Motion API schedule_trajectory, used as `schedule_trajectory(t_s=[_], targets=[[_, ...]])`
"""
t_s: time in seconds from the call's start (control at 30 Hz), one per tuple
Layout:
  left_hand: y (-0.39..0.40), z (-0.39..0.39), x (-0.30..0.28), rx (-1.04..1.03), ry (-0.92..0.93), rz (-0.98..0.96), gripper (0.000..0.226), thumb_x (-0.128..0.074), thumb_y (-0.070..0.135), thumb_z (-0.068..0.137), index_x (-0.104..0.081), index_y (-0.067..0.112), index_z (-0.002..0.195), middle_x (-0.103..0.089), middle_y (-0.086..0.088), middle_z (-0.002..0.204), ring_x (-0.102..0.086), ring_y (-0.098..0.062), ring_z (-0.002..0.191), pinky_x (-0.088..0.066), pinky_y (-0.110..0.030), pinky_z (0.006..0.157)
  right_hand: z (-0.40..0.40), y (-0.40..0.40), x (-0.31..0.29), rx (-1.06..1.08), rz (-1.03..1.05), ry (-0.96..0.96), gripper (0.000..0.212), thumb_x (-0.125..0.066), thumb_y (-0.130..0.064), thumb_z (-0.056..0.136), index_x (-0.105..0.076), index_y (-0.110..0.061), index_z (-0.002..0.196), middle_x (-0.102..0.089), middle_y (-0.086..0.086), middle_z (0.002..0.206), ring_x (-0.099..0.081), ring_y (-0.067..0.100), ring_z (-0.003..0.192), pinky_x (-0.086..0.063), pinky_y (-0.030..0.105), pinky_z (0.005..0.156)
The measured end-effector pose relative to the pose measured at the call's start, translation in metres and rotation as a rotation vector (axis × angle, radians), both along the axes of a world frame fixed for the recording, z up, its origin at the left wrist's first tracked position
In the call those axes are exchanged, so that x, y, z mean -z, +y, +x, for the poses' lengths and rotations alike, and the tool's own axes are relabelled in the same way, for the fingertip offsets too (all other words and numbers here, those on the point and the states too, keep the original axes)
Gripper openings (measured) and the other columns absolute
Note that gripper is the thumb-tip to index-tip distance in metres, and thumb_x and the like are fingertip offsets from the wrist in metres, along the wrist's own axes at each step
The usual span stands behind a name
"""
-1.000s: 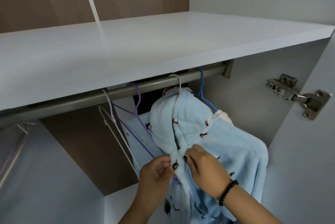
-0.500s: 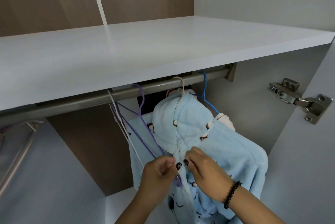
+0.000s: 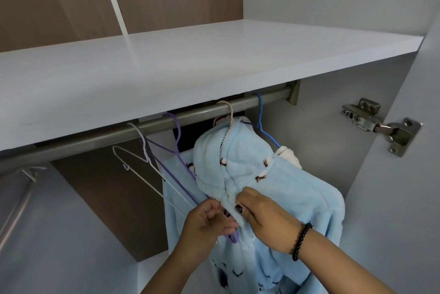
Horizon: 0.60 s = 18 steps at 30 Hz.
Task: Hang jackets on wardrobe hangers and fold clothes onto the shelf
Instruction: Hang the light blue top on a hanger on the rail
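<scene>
While both hands meet at the front opening of the pale blue fleece hooded jacket [image 3: 281, 189], the job looks to be at the fastening/straightening step, w/ the garment already hung. Left hand [image 3: 204, 222] has fingers curled, pinching the left front edge just below the collar; a purple wire hanger's [image 3: 176, 148] lower corner pokes out under it, and I can't tell if that hand holds the wire too. Right hand [image 3: 264, 215], black bead bracelet [image 3: 301, 241] at the wrist, pinches the right edge; thumb nails nearly touching, so hands are together, each clamped on fabric.

Key relation: jacket hangs directly ahead of & above both hands, long axis running down from the beige hanger hook [image 3: 228, 113] to the hem, out of view below. Opening seam sits between the hands, neither clearly nearer. Any next pull should prob. go along that vertical line, or the hook may slide.

Farther back: white wire hanger [image 3: 142, 148] left, blue wire hanger [image 3: 260, 122] right, all on the grey metal rail [image 3: 119, 129] under the white wardrobe shelf [image 3: 190, 60]. Metal door hinge [image 3: 378, 124] at right.
</scene>
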State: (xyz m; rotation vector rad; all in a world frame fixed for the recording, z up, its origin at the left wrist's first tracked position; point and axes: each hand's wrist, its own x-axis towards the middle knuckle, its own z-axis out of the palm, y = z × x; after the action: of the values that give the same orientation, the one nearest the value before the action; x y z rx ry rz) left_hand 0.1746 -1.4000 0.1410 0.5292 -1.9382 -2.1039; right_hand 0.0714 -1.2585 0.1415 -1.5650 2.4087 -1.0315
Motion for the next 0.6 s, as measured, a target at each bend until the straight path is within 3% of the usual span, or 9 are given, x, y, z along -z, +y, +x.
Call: schedule_trajectory(t_s=[0.13,0.27,0.4,0.6], targets=[[-0.004,-0.002,-0.003,-0.004,0.012,-0.019,0.020,-0.054,-0.018,0.086,-0.063,-0.002,0.079,-0.070,-0.016,0.068,-0.070,-0.021,0.061,-0.058,-0.026,0.059,0.003,0.000,-0.002,-0.010,-0.001,-0.010,0.017,-0.034,-0.010,0.096,-0.048,-0.009,0.086,-0.041,-0.002,0.086,-0.047,0.019,0.074,-0.045,0.035,0.070],[-0.002,-0.004,-0.004,-0.006,0.017,-0.024,0.020,-0.053,-0.015,0.089,-0.065,-0.001,0.080,-0.072,-0.016,0.071,-0.070,-0.023,0.064,-0.059,-0.029,0.062,0.001,0.001,-0.009,-0.006,0.015,0.002,0.017,-0.033,-0.011,0.095,-0.047,-0.006,0.087,-0.039,-0.002,0.085,-0.045,0.018,0.073,-0.043,0.033,0.069],[-0.002,-0.005,-0.005,-0.014,0.025,-0.053,0.027,-0.057,-0.013,0.088,-0.071,0.007,0.075,-0.072,-0.017,0.073,-0.070,-0.024,0.067,-0.058,-0.030,0.063,-0.004,0.002,-0.014,-0.041,0.088,-0.019,0.012,-0.038,0.002,0.094,-0.048,-0.004,0.090,-0.040,-0.001,0.087,-0.042,0.014,0.072,-0.044,0.032,0.072],[-0.003,-0.004,-0.008,-0.010,-0.015,-0.129,0.020,-0.062,-0.006,0.088,-0.072,0.008,0.078,-0.073,-0.013,0.075,-0.069,-0.020,0.068,-0.056,-0.028,0.060,-0.010,0.000,-0.018,-0.066,0.159,-0.026,0.015,-0.036,0.006,0.089,-0.048,-0.003,0.088,-0.043,0.004,0.090,-0.050,0.022,0.079,-0.048,0.039,0.076]])
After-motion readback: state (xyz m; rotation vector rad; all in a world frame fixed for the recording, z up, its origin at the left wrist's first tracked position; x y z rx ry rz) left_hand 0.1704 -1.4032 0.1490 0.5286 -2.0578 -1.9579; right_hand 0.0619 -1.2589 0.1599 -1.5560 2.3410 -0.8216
